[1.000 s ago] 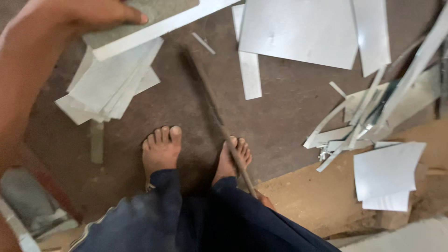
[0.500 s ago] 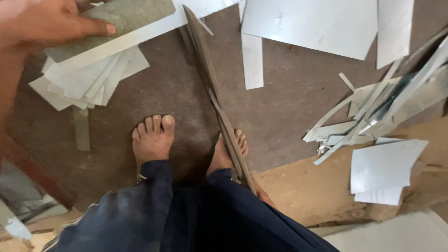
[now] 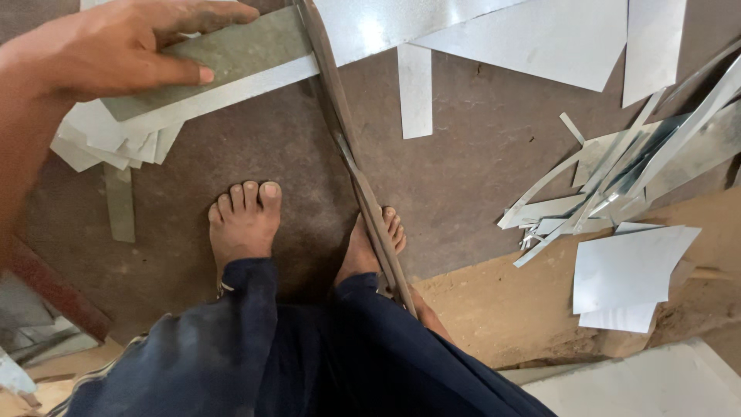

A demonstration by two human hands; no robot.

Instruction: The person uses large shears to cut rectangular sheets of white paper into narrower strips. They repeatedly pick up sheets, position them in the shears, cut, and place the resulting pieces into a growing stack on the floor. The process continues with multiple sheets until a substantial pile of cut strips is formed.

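Metal strip (image 3: 224,89) under left hand (image 3: 116,50), shears (image 3: 363,177) apparently alongside.

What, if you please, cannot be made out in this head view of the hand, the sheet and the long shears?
- Right hand: not in the head view; only a sliver near the shears' handle, behind the right leg.
- Long shears: lower handle hidden by that leg.
- Large metal sheet: cut off by the top edge.
- Left hand: wrist leaves the frame.
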